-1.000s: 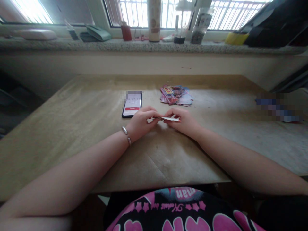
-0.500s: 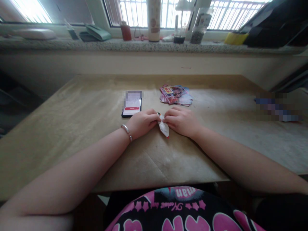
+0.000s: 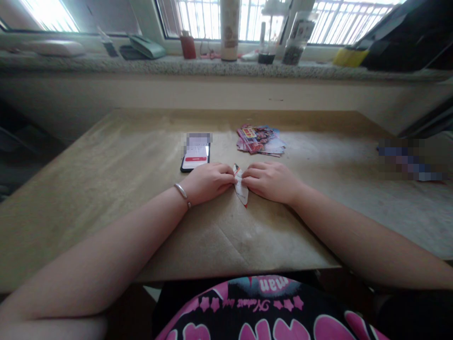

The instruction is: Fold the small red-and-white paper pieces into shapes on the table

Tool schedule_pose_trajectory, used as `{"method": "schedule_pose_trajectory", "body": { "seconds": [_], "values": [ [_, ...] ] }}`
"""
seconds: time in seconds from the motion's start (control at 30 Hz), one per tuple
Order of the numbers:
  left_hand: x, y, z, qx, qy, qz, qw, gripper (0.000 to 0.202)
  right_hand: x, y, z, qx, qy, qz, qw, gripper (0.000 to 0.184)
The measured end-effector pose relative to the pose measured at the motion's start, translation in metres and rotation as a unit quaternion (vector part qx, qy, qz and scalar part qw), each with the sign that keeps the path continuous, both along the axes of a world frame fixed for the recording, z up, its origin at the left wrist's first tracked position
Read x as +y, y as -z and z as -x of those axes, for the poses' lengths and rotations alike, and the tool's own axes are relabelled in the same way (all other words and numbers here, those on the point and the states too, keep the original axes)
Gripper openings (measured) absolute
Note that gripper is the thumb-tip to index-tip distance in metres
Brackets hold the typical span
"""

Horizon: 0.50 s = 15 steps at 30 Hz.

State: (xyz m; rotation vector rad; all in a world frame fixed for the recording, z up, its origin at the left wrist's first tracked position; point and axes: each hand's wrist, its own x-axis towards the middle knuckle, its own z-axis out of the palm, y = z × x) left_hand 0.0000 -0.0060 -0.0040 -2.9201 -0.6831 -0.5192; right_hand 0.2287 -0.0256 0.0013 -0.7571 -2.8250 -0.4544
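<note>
A small folded piece of white paper with red print [image 3: 241, 187] stands on edge on the brown table [image 3: 123, 179], pointing toward me. My left hand [image 3: 208, 182] and my right hand [image 3: 271, 181] pinch it from either side, fingers curled and closed on it. A silver bracelet [image 3: 181, 193] sits on my left wrist. A stack of colourful printed papers [image 3: 261, 140] lies just beyond my right hand. A phone [image 3: 195, 156] with a lit screen lies just beyond my left hand.
A stone windowsill [image 3: 212, 68] runs along the back with a tall cylinder [image 3: 230, 29], a red cup [image 3: 187, 46], a teal case [image 3: 146, 47] and other small items. A blurred object [image 3: 410, 158] lies at the table's right. Dark objects [image 3: 406, 38] fill the upper right.
The paper was held flat between both hands a second ago. It has since been turned on edge and lowered to the table, with both hands closing in around it.
</note>
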Motion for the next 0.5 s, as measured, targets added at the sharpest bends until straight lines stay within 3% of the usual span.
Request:
{"method": "schedule_pose_trajectory", "body": {
  "seconds": [0.2, 0.37, 0.5],
  "values": [
    [0.0, 0.0, 0.0, 0.014, -0.002, 0.004, 1.0, 0.023, -0.001, 0.005, 0.001, 0.086, 0.038, 0.06, 0.994, 0.019],
    [0.0, 0.0, 0.001, 0.015, -0.008, 0.011, 1.0, 0.023, 0.005, 0.013, 0.002, 0.215, 0.073, 0.176, 0.958, 0.011],
    [-0.002, -0.002, -0.001, 0.014, -0.014, 0.005, 1.0, 0.019, 0.01, 0.018, 0.005, 0.267, 0.082, 0.224, 0.934, 0.009]
  ]
}}
